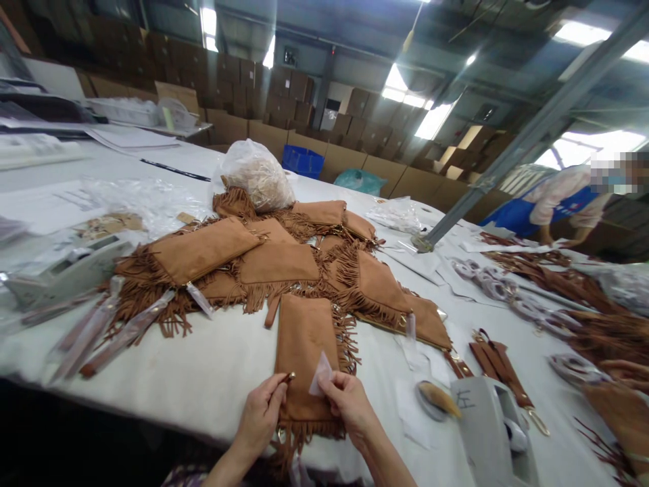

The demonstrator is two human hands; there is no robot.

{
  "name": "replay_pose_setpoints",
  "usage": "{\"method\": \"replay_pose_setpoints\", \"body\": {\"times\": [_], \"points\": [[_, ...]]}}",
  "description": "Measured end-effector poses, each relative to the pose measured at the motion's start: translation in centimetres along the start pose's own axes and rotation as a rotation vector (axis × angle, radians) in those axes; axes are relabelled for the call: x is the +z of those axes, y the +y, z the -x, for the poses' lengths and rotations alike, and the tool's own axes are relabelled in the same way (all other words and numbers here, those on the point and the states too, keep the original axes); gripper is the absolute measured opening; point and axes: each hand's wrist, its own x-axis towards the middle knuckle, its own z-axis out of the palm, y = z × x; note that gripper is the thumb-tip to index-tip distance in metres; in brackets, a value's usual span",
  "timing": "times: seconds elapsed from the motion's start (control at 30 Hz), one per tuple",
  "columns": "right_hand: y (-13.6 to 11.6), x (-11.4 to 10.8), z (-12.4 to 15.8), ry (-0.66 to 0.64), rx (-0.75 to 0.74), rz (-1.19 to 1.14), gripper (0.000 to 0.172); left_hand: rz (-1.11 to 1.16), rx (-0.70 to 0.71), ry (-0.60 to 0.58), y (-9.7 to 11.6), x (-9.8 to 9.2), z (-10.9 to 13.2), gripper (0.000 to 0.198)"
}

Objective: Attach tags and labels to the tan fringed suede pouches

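A tan fringed bag [307,331] lies flat on the table in front of me, its fringe along the right side and the near end. At its left edge, my left hand [262,409] pinches what looks like the zipper pull [290,376], brown with a gold metal end. Over the bag's right half, my right hand [347,402] is closed on a small whitish, translucent slip [321,374] between thumb and fingers. Whether the slip is paper or plastic, I cannot tell. Just beyond lies a heap of similar fringed bags [278,262].
Wrapped straps [104,318] lie at left beside a grey tape dispenser [68,267]. Another dispenser [494,426], a tape roll [433,399] and brown straps [499,368] are at right. A stuffed plastic bag [256,176] tops the heap. A co-worker [558,203] bends over the table at far right.
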Motion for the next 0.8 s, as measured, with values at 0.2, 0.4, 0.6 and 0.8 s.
{"method": "replay_pose_setpoints", "body": {"times": [0.2,0.4,0.6,0.8], "points": [[-0.1,0.7,0.0,0.044,0.082,-0.24,0.044,-0.005,0.0,0.005,-0.1,0.1,0.0,0.038],[-0.5,1.4,0.1,0.053,0.119,-0.366,0.034,0.0,0.002,0.012,0.3,0.0,-0.1,0.036],[-1.0,2.5,-0.1,0.096,0.162,-0.449,0.031,0.036,-0.021,-0.008,0.5,0.0,-0.2,0.033],[-1.2,3.7,-0.2,0.126,0.119,-0.399,0.033,0.012,0.025,0.06,0.3,0.1,-0.2,0.03]]}}
